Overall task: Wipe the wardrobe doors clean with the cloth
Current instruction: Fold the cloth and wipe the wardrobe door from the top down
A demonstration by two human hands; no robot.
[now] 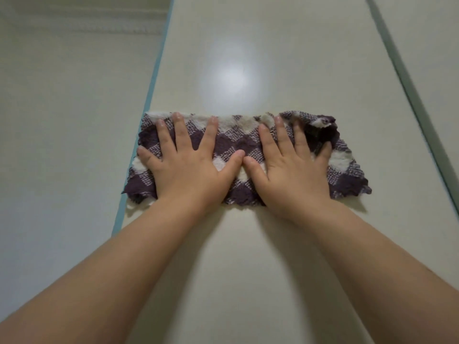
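Both hands lie flat on the cloth (238,142), pinning it against the wardrobe door (248,256). Forearms are bare and reach in from the bottom of the view.

Left hand (183,167): fingers straight and spread, palm down on the left half of the cloth. It presses and does not grasp. The little finger lies close to the cloth's left end.

Right hand (295,170): the same posture on the right half, fingers straight and fanned, palm pressing. The ring and little fingers sit by a rumpled patch where the cloth's upper right corner is bunched and turned over on itself.

The two thumb tips point toward each other at the middle of the cloth; whether they touch or are only just beside each other cannot be told.

Cloth: checked weave, dark purple and off-white, nubbly texture, with wavy edges. It is folded into a long band running across the door. Its left end reaches the pale blue edge (154,78) of the door; its right end stops short of the seam (409,90).

Door: flat, pale cream, faintly glossy. A soft round glare (231,73) shows on it above the cloth. Beyond the seam on the right stands a second door (434,45) of the same colour.

Left of the blue edge is a plain pale wall (62,120), with a moulded cornice (99,26) across its top.
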